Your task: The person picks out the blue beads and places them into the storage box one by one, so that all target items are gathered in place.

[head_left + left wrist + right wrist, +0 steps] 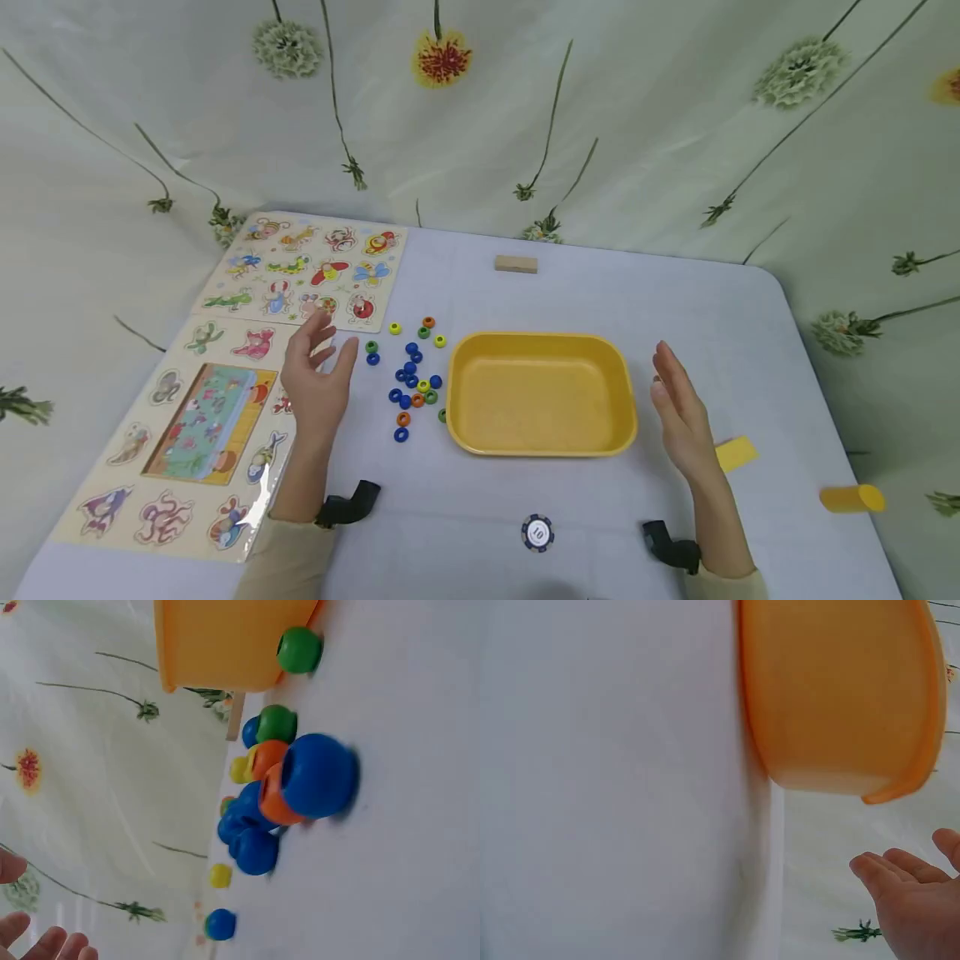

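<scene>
My left hand hovers over the right edge of the puzzle boards, fingers loosely bent and holding nothing. Just right of it, several blue, green, yellow and orange beads lie scattered; in the left wrist view a blue bead is nearest. A yellow tray stands in the middle of the table with nothing in it. To the tray's right, my right hand is held up with fingers fairly straight, apart from the tray wall, and nothing is in it.
Two picture puzzle boards, an insect board and a sea-animal board, cover the left side. A wooden block lies behind the tray. A poker chip is in front. A yellow flat block and a yellow cylinder lie right.
</scene>
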Available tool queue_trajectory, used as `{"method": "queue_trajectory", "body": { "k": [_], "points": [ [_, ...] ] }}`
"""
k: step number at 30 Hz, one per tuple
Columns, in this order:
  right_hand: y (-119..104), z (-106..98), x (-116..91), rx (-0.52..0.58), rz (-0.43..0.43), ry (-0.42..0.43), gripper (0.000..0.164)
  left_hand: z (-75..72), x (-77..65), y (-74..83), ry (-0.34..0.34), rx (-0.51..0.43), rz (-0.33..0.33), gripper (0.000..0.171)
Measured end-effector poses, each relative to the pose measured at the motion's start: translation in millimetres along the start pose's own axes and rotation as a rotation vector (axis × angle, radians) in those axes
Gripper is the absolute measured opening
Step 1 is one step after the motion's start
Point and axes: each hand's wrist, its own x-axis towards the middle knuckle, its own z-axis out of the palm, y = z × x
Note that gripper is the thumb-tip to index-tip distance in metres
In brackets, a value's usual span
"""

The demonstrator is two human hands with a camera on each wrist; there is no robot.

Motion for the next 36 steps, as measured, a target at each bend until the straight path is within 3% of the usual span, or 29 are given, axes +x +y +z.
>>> {"method": "queue_trajectory", "body": {
  "k": [3, 6, 10, 14, 25, 32, 36],
  "points": [
    [5, 9, -2, 0.224, 0.032, -0.016, 0.049, 11.3, -4.4, -25.8, 0.062, -0.133, -0.14, 0.048],
    [10, 16, -3, 0.378, 0.077, -0.02, 0.048, 18.0, -10.7, -32.7, 0.09, -0.145, -0.254, 0.047],
    [17, 23, -3, 0.481, 0.109, 0.0, 0.045, 20.6, -16.0, -28.4, 0.086, -0.166, -0.33, 0.047],
    [24, 26, -4, 0.525, 0.084, -0.011, 0.044, 23.0, -18.2, -27.8, 0.072, -0.131, -0.367, 0.047],
    [39, 33, -9, 0.556, 0.099, -0.043, 0.044, 27.6, -23.7, -39.1, -0.006, 0.187, -0.313, 0.04],
    [41, 33, -10, 0.55, 0.109, -0.042, 0.045, 32.9, -24.3, -39.1, -0.004, 0.28, -0.262, 0.028],
    [40, 33, -6, 0.541, 0.109, -0.041, 0.045, 34.2, -23.6, -33.6, 0.057, 0.266, -0.242, 0.023]
  ]
}}
